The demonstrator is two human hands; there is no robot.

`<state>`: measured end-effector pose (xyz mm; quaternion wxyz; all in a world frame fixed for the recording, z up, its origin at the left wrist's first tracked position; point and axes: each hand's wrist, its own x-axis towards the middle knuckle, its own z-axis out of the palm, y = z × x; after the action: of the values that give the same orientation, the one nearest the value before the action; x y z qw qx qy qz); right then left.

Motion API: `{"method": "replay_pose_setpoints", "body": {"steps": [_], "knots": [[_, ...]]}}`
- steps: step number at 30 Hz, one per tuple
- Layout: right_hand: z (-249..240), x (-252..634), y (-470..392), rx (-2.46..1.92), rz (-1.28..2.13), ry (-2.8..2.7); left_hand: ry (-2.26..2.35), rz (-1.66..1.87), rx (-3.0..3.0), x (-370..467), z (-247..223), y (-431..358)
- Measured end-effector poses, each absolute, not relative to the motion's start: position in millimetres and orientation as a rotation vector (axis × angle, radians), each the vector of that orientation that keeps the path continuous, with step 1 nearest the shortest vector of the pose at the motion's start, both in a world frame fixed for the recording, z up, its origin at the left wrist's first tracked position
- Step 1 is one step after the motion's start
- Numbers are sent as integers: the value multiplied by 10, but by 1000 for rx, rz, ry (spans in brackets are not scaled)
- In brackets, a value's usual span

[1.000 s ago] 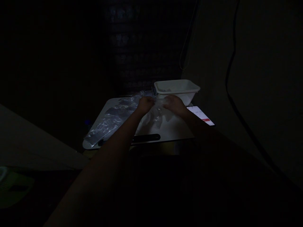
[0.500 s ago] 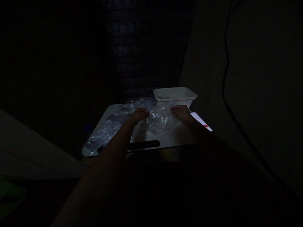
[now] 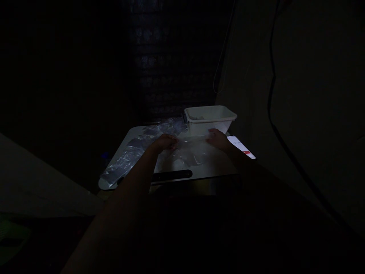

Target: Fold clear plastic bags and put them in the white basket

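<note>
Between my hands a clear plastic bag (image 3: 194,139) is stretched out over the white table (image 3: 199,170), its lower part hanging thin and see-through. My left hand (image 3: 165,142) pinches the bag's left side, fingers closed. At the other side my right hand (image 3: 218,140) grips it between thumb and fingers. More clear plastic bags (image 3: 128,156) lie spread in a row along the left of the table, partly behind my left forearm. The scene is very dark, so fine detail of the bag is lost.
A white plastic tub (image 3: 211,120) stands at the table's back right, with something pale inside. A lit phone (image 3: 242,147) lies at the right edge. The table has a dark handle slot (image 3: 173,175) in front. A dark cable (image 3: 273,95) hangs along the right wall.
The crumpled bag between my hands is now pulled flatter, with its top edge straighter. My left hand has shifted slightly left and down. The tub and phone have stayed put.
</note>
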<state>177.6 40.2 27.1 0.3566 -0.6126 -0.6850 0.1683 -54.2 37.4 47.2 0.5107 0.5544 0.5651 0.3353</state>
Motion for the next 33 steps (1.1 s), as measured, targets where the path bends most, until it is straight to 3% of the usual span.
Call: {"method": "replay_pose_setpoints", "body": {"steps": [6,12,20,23,30,33], "knots": [[347,1528,322,-1453,69,-2186,1273,758,1457,-527,450,416],[402,1278,242,-1334,36,-2412,1262,750,1478,-517,473,407],[541,1317,274,-1375,889,-1668,1797,840,1842,-608,450,478],[511,1471,311,-1469,1024,-1393,1966,853,2101,-622,437,492],[295,2020,252,-1684,658,-1807,2067,849,2224,-487,500,443],[263,2146,229,-1730,568,-1903,2062,655,2221,-424,505,426]]}}
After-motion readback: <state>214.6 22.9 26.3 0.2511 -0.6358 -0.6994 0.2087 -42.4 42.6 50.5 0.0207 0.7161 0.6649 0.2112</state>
